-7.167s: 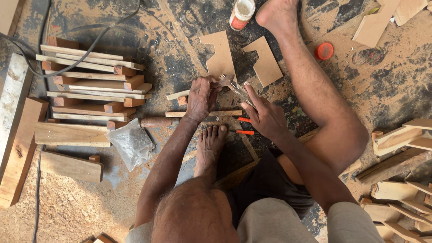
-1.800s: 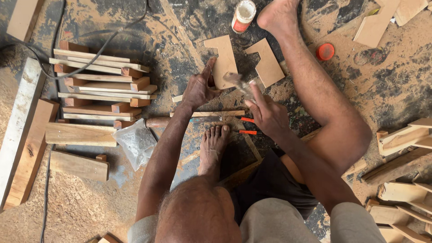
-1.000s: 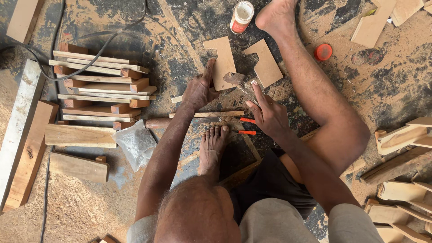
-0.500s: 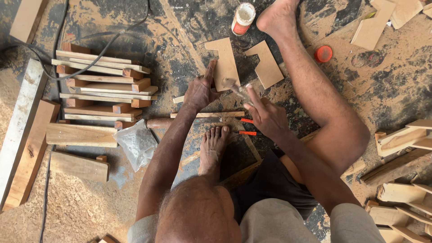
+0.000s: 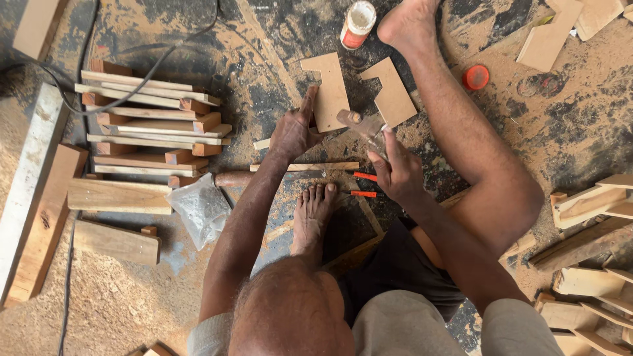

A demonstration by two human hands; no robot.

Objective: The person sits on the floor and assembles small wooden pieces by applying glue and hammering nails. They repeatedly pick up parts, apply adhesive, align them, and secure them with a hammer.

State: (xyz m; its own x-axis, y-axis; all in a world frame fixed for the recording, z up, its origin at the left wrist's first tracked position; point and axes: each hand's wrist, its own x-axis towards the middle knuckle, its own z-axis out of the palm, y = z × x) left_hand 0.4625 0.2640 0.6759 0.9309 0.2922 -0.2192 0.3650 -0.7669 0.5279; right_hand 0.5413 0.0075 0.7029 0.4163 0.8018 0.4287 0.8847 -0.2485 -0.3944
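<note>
Matt raw-wood cutout board (image 5: 328, 99) — glossy clear plastic bag (image 5: 200, 208), sawdust-rough floor (image 5: 277, 39)

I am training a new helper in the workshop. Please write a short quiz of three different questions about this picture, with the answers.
1. True or false: the left hand touches a notched board.
2. Which is in the right hand? A) hammer B) glue bottle C) red cap
3. Fill in: the plastic bag lies just below the stack of wooden ____.

Key: 1 true; 2 A; 3 strips.
</note>
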